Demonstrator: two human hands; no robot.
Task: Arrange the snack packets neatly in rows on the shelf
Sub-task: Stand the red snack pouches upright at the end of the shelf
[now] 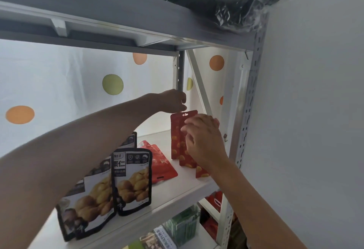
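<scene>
red snack packets point(178, 140) stand upright on the white shelf point(177, 187) — right hand point(202, 138) grips them, left hand point(173, 100) pinches one's top; black-edged chestnut pouches point(132, 179) stand nearby.

Bare forearms, seemingly no sleeves

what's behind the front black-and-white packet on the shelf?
More packets of the same kind stand behind the front black-and-white packet, in a row running back; one top edge shows past the left forearm. The forearm covers the middle of the row, so no count is possible.
</scene>
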